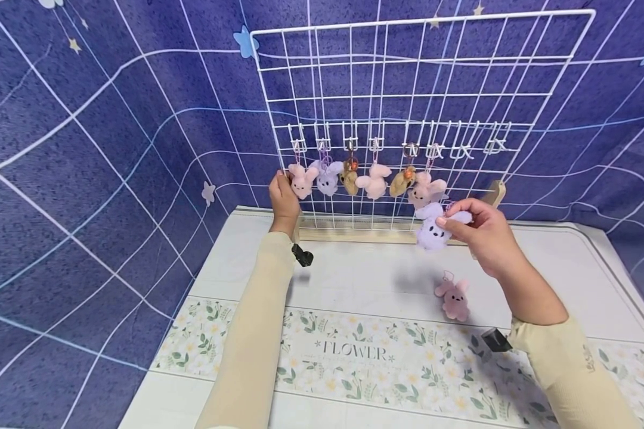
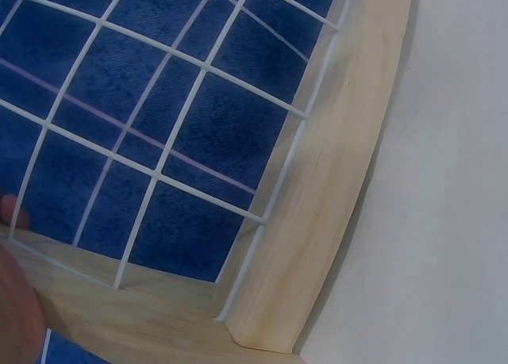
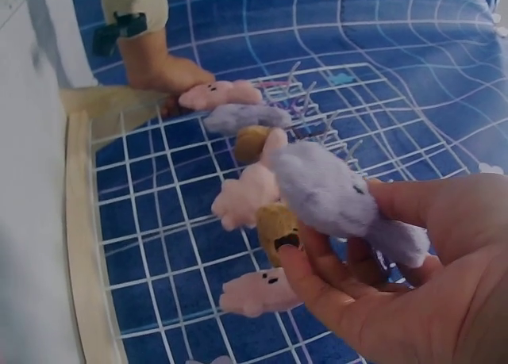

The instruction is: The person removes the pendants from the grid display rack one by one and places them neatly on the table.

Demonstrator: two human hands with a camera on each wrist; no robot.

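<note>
In the head view my right hand (image 1: 480, 235) pinches a lavender plush bunny (image 1: 432, 229) by an ear, in front of the white wire grid (image 1: 408, 94). The right wrist view shows this bunny (image 3: 324, 188) between thumb and fingers of the hand (image 3: 444, 277). My left hand (image 1: 284, 202) grips the grid's left edge by the wooden stand (image 1: 354, 235). Several plush charms hang in a row from hooks, among them a pink bunny (image 1: 302, 180) at the far left and another pink bunny (image 1: 426, 189) just above the held one.
A pink bunny (image 1: 455, 300) lies on the table below my right hand. Hooks (image 1: 495, 146) without charms are at the row's right end. A floral strip (image 1: 354, 363) crosses the white table cover. Blue patterned fabric (image 1: 112, 119) stands behind and at the left.
</note>
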